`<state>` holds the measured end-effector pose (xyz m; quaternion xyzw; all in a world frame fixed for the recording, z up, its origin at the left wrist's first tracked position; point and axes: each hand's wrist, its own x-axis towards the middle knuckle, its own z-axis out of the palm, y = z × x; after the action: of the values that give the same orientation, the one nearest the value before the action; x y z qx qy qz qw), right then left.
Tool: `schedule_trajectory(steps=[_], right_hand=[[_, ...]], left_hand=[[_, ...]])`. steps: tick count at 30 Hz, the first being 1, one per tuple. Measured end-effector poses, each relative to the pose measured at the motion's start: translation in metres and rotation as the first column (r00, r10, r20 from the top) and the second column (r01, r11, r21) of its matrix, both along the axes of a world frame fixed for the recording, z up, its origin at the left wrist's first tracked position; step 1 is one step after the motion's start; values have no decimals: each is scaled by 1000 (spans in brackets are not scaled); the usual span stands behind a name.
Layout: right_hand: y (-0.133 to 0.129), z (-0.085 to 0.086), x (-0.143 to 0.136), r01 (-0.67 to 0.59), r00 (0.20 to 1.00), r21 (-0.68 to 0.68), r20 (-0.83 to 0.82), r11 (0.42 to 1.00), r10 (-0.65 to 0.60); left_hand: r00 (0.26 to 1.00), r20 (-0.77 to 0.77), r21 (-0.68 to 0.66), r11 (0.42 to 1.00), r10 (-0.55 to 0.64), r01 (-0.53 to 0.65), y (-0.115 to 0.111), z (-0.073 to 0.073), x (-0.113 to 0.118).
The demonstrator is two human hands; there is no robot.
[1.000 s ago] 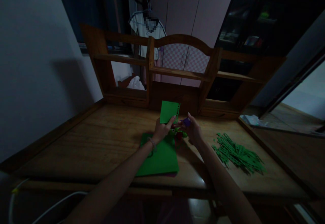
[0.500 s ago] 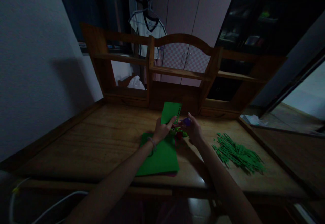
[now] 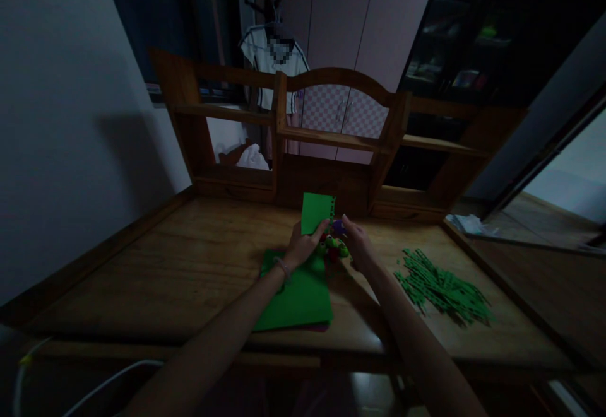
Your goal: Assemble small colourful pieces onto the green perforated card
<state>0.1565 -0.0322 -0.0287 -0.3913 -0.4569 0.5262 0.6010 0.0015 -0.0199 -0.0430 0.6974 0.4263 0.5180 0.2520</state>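
Note:
My left hand [image 3: 302, 246] is closed on a green paper sheet [image 3: 316, 210], its thumb on top near the lower right corner. A row of small cut-outs runs down the sheet's right edge. My right hand [image 3: 362, 248] grips a small purple punch [image 3: 338, 227] at that edge; its exact shape is hard to make out in the dim light. Just below both hands stand small green and red toy figures [image 3: 335, 250]. Under my left wrist lies a stack of green sheets [image 3: 303, 297], with a purplish layer showing at its bottom edge.
A loose pile of thin green paper strips [image 3: 445, 287] lies on the wooden desk [image 3: 189, 265] to the right. A wooden shelf unit [image 3: 331, 136] rises along the back. White cable [image 3: 108, 382] loops at the lower left, and a shirt [image 3: 274, 57] hangs behind.
The purple punch has moved left, closer to the sheet's punched edge, together with my right hand. The held sheet has shifted slightly left and down.

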Motion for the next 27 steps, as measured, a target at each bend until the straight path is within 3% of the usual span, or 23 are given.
schedule_trajectory(steps=[4, 7, 10, 22, 27], right_hand=[[2, -5, 1, 26, 999, 22, 23, 999, -26], [2, -6, 1, 35, 999, 27, 40, 999, -36], [2, -5, 1, 69, 996, 25, 50, 997, -70], [-3, 4, 6, 221, 975, 13, 14, 975, -222], [-4, 8, 8, 272, 961, -2, 50, 962, -271]], left_hand=[[994, 109, -30, 999, -27, 30, -7, 8, 4], [965, 259, -80, 995, -35, 58, -9, 7, 8], [949, 314, -103, 993, -28, 63, -7, 4, 11], [996, 86, -47, 998, -38, 42, 3, -3, 6], [984, 86, -60, 985, -153, 159, 7, -10, 10]])
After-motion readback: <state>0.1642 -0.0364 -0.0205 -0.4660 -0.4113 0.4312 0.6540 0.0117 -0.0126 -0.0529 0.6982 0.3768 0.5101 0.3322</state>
